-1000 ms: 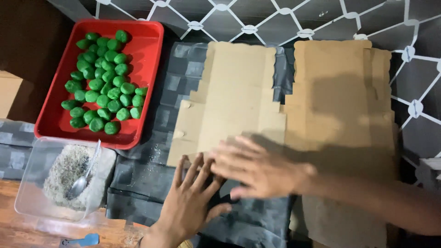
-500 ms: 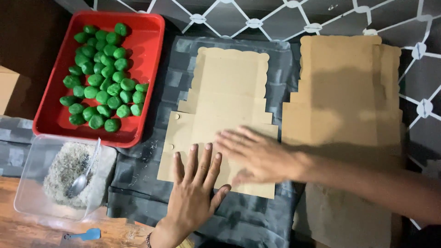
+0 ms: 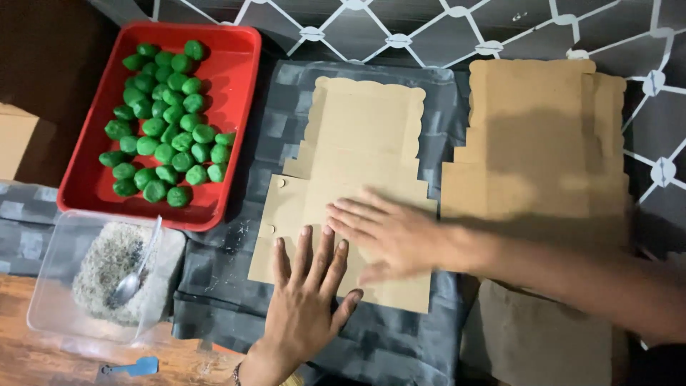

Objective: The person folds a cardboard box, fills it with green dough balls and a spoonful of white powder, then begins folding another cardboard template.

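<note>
A flat, die-cut cardboard box blank (image 3: 357,193) is lying on a dark checked cloth (image 3: 286,114) at the middle of the table, its scalloped flap pointing to the far side. Both hands are pressing on its near half — the left hand (image 3: 309,300) lying open and flat with fingers spread, fingertips over the near edge, and the right hand (image 3: 389,236) lying open, palm down, reaching in from the right just beyond it, fingers pointing left. Neither hand is gripping anything.

To the right, a stack of similar cardboard blanks (image 3: 543,150) is sitting close beside the sheet, leaving only a narrow strip of cloth between them. To the far left, a red tray (image 3: 236,93) is holding green balls (image 3: 168,121); nearer, a clear plastic tub (image 3: 64,243) of grey crumbs is holding a spoon (image 3: 136,275). A small blue tool (image 3: 132,369) is lying on the wooden table edge (image 3: 43,357). Open cloth is showing between tray and sheet.

Compared with half a second earlier, the sheet is sitting slightly nearer and to the left, drawn further off the stack — both hands keeping flat on it.
</note>
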